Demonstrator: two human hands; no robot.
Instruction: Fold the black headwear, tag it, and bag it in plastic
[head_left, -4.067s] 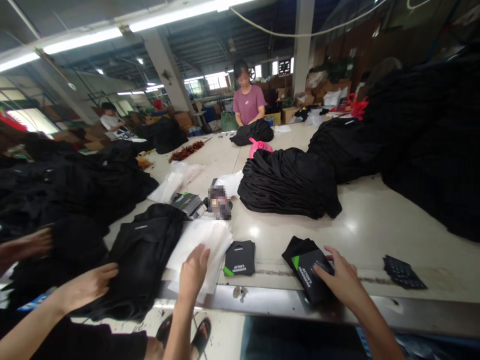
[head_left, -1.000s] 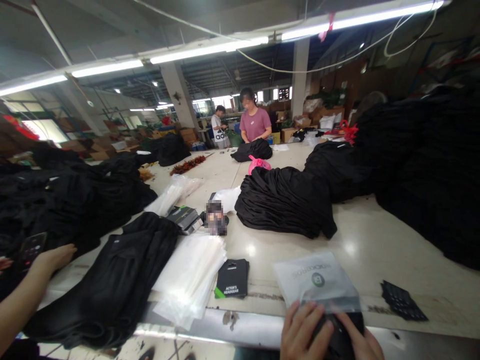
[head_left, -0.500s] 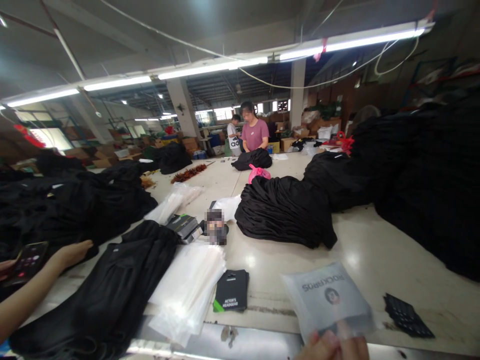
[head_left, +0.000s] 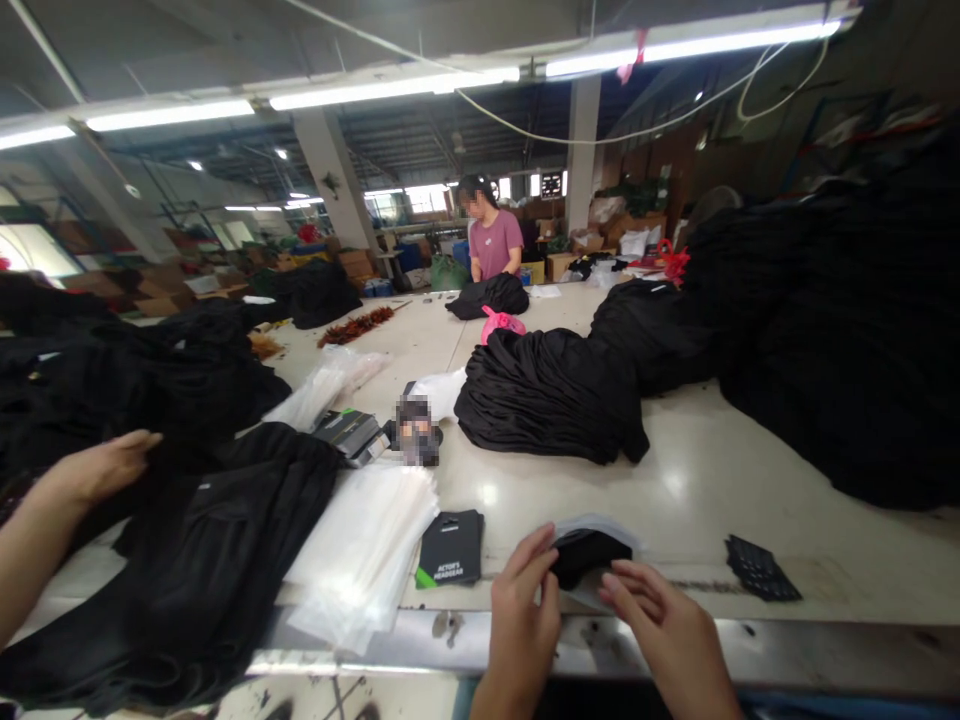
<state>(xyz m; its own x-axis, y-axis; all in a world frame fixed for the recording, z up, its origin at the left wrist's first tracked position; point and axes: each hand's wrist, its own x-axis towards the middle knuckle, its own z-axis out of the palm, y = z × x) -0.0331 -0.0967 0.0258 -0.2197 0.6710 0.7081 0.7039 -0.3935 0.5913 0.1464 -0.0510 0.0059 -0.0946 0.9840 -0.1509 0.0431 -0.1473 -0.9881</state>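
Note:
A clear plastic bag with folded black fabric in it is between my hands at the table's front edge. My left hand grips the bag's left side, its fingers closed at the rim. On the right, my right hand pinches the other side of the bag near its mouth. Black printed cards reading "Actor's Headgear" lie just left of my left hand. Beyond my right hand rests a fanned bunch of small black labels.
Clear bags lie stacked at the left, beside black garments. A co-worker's hand reaches in over them. Black fabric heaps cover the middle and right of the table. Another person stands at the far end.
The printed bag was held up at the lower right by fingertips; now both my hands are at it, lower and further left. The co-worker's phone has nearly left view.

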